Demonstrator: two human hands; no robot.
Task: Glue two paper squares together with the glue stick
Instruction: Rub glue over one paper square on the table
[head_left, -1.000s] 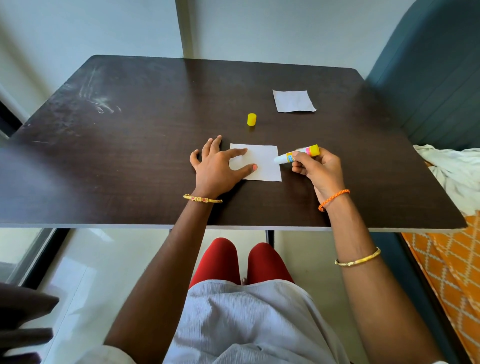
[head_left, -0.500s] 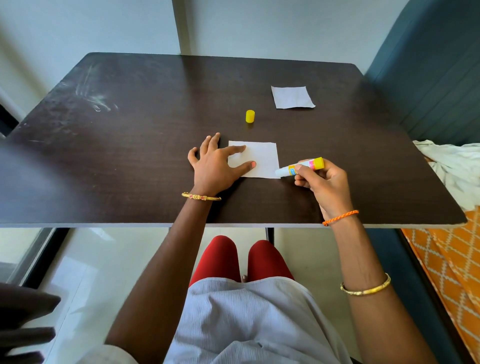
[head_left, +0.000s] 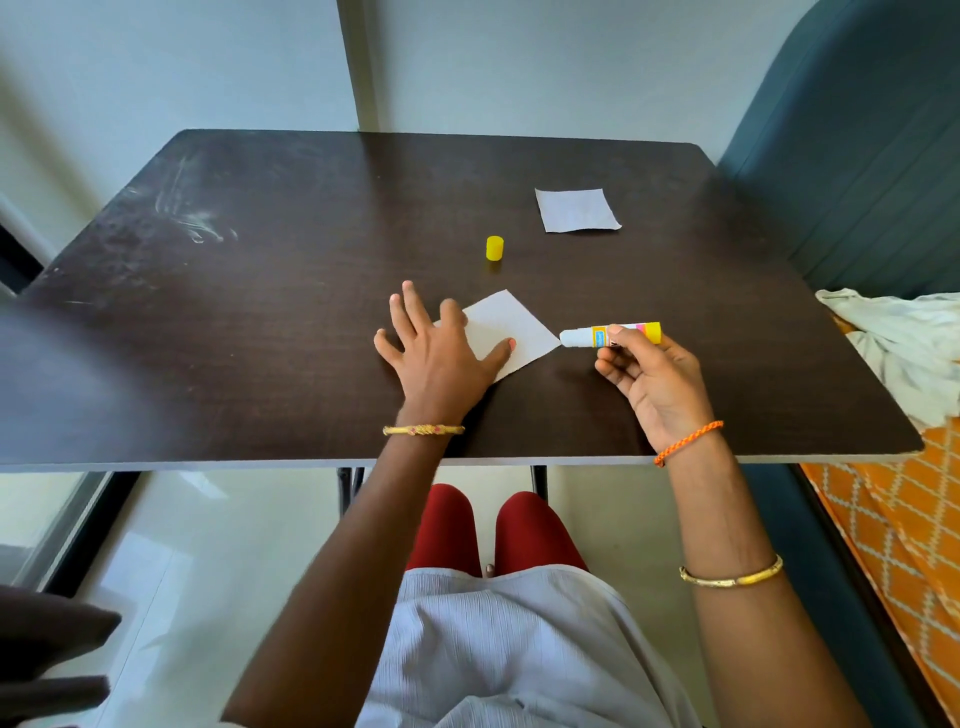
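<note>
A white paper square (head_left: 511, 330) lies near the front middle of the dark table (head_left: 260, 312), turned so one corner points right. My left hand (head_left: 439, 353) rests flat on its left part, fingers spread, thumb on the paper. My right hand (head_left: 652, 376) grips an uncapped glue stick (head_left: 610, 335), held sideways with its white tip just touching that right corner. The yellow cap (head_left: 494, 248) stands upright behind the paper. A second paper square (head_left: 576, 209) lies farther back on the right.
A dark blue-green upholstered seat back (head_left: 857, 156) rises at the table's right. A white cloth (head_left: 904, 343) and orange patterned fabric (head_left: 893, 545) lie past the right edge. The table's front edge runs just behind my wrists.
The near paper has been rotated under my left hand, from square-on to corner-pointing-right. My right hand with the glue stick shifted right, off the paper's edge to its corner.
</note>
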